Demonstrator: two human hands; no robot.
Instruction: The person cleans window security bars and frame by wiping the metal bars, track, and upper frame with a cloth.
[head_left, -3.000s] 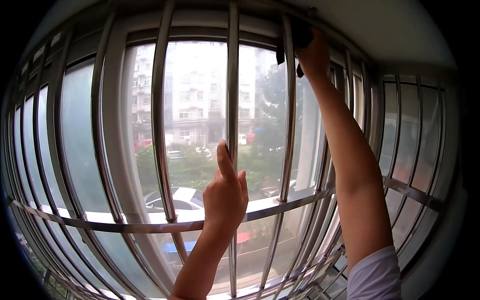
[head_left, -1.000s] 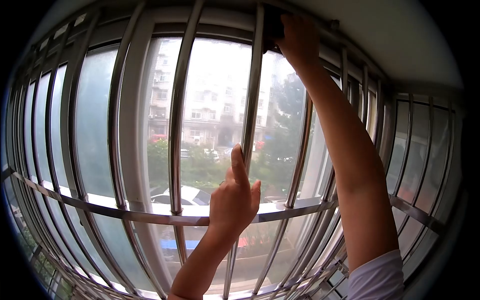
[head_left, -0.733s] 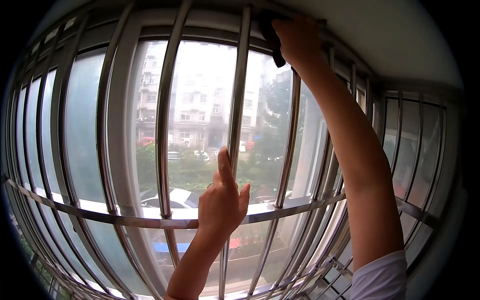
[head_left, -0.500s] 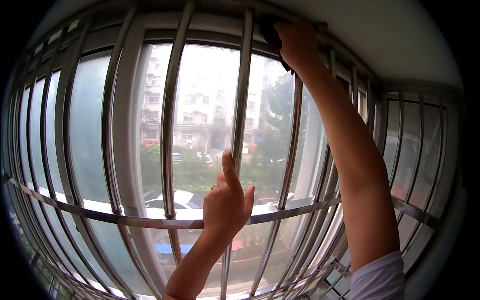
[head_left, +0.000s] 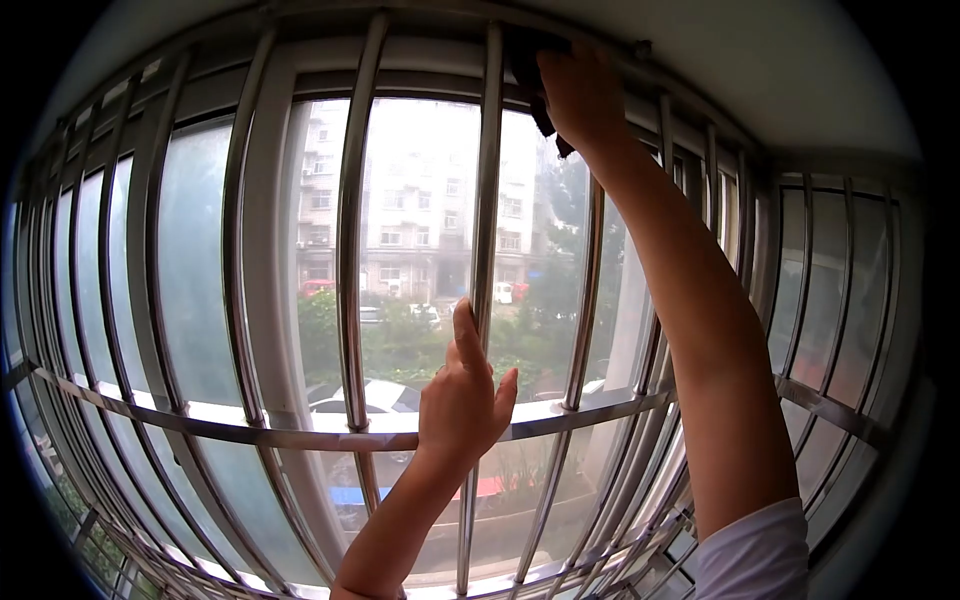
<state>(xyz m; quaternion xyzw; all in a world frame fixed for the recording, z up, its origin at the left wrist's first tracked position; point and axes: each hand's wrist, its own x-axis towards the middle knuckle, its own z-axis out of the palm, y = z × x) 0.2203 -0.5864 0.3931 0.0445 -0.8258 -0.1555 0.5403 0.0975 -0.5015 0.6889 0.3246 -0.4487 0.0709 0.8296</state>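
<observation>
My right hand (head_left: 583,100) is raised to the top of the window bars, its fingers closed on a dark cloth (head_left: 530,70). Part of the cloth hangs below the hand, against the upper window frame. Lower down, my left hand (head_left: 462,408) is closed at the crossing of an upright metal bar (head_left: 487,200) and the horizontal rail (head_left: 560,424). Its index finger points up along the bar and the thumb sticks out to the right. The other fingers are curled and partly hidden.
Several more upright bars (head_left: 235,230) run across the window and curve away on both sides. Behind them is a window pane (head_left: 415,160), with buildings, trees and parked cars outside. The ceiling (head_left: 740,80) lies just above my right hand.
My right hand and the cloth have shifted slightly left and down along the top. The view has tilted a little; my left hand stays at the same bar.
</observation>
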